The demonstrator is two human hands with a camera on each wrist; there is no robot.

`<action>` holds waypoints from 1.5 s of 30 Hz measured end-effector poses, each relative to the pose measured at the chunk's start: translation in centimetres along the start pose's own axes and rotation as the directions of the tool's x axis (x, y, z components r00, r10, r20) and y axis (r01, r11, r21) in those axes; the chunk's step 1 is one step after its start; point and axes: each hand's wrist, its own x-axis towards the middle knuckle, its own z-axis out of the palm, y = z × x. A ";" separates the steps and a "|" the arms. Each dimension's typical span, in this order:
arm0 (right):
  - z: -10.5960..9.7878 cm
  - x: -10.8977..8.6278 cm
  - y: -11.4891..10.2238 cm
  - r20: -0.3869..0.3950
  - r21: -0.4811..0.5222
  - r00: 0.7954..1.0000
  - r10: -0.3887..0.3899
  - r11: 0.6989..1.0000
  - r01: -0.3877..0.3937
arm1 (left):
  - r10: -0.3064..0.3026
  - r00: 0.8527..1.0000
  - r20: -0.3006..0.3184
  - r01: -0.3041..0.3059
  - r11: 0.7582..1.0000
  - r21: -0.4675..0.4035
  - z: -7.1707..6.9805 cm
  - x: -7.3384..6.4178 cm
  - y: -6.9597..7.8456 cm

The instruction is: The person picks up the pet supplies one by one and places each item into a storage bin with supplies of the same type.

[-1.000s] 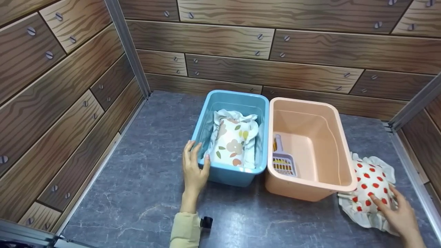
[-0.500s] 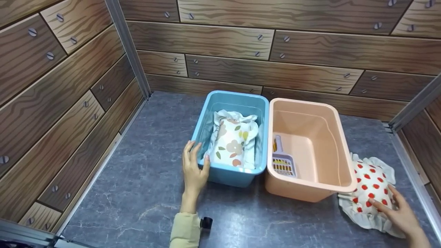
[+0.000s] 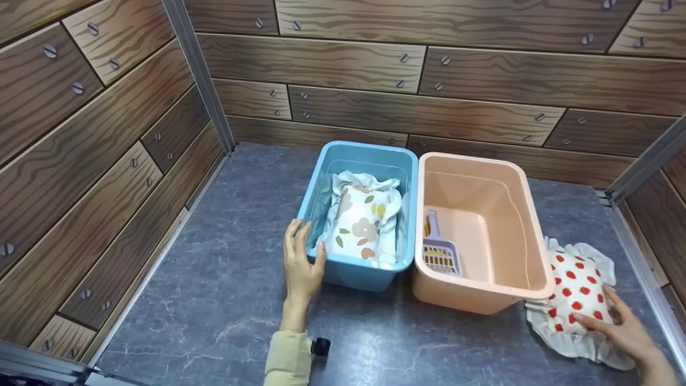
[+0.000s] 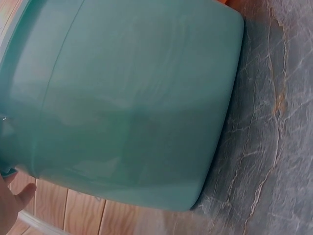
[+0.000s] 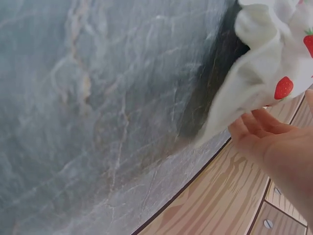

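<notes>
A small white ruffled pillow with red strawberries point(image 3: 571, 276) lies on the floor at right, against the peach bin. My right hand point(image 3: 629, 324) holds its near right end, thumb on top and fingers around the far side; the right wrist view shows the fingers point(image 5: 257, 125) bent in under the cloth. My left hand point(image 3: 303, 271) rests at the near left corner of a blue bin point(image 3: 370, 276), fingertips at the rim and thumb on the front. Inside that bin lies a ruffled floral pillow point(image 3: 364, 220).
A peach bin point(image 3: 482, 297) stands tight against the blue bin's right side. In it lies a lilac slotted scoop point(image 3: 442, 257) with something yellow beneath. Wood-print walls point(image 3: 343, 102) enclose the dark marbled floor point(image 3: 225, 257), with a metal strip point(image 3: 643, 300) along the right edge.
My right hand has shifted slightly right and nearer, its thumb sliding down the strawberry pillow, and the near ruffle has followed it. The left hand and both bins stay put.
</notes>
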 end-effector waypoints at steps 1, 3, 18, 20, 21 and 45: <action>0.1 0.0 -0.1 -0.003 -0.014 1.000 0.003 1.000 -0.003 | 0.000 1.000 -0.003 0.000 1.000 -0.003 0.0 0.0 0.0; 0.1 0.2 -0.2 0.005 -0.026 1.000 -0.004 1.000 0.004 | -0.002 1.000 -0.008 0.002 1.000 -0.007 0.0 -0.1 -0.1; 1.1 0.6 0.6 -0.073 0.154 0.995 -0.068 0.985 0.079 | 0.003 1.000 -0.014 -0.004 1.000 -0.014 0.1 -0.1 -0.2; 1.3 0.5 0.8 -0.098 0.149 0.992 -0.075 0.985 0.089 | -0.001 1.000 -0.009 0.001 1.000 -0.018 0.1 -0.1 -0.1; 1.4 0.5 1.0 -0.113 0.140 0.990 -0.078 0.986 0.094 | -0.003 1.000 -0.006 0.003 1.000 -0.018 0.1 -0.1 -0.1; 0.6 -0.1 -1.2 -0.301 0.106 0.952 -0.064 0.989 0.100 | -0.018 1.000 -0.004 0.018 1.000 -0.020 0.1 -0.1 -0.2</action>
